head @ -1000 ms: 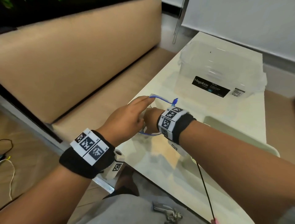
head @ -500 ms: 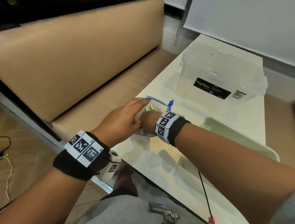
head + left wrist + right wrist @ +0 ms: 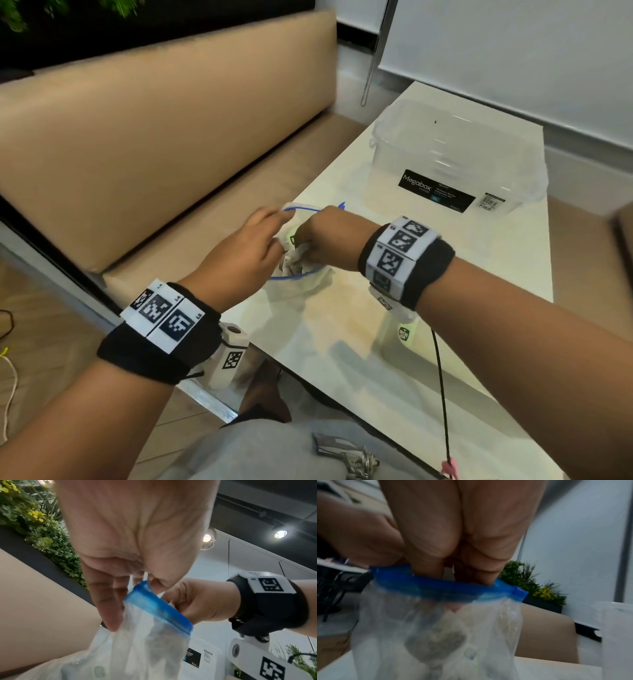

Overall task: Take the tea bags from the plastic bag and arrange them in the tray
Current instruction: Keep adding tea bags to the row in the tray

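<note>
Over the counter (image 3: 342, 342), the left hand (image 3: 239, 253) pinches the bag (image 3: 137, 635) rim; the right hand (image 3: 322, 236) reaches inside. Its fingers (image 3: 471, 574) curl round tea bags (image 3: 435, 641).

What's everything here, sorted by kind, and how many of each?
2 hands: left hand, right hand
2 wristbands
1 bag
1 box
tea bags: inside the bag, too blurred to count
Total: 6, tea bags aside
</note>
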